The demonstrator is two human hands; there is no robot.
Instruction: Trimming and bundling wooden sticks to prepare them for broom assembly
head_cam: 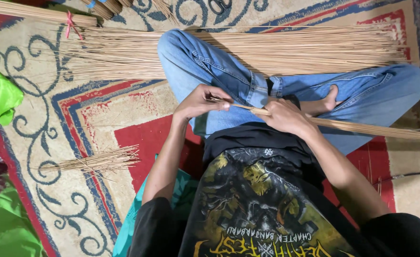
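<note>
1. Two hands grip one thin stick bundle lying across the lap: left hand pinches its tip, right hand is clamped round it
2. Tip detail unclear, possibly a trimming tool
3. Advice: keep the right grip tight, sticks aligned
</note>
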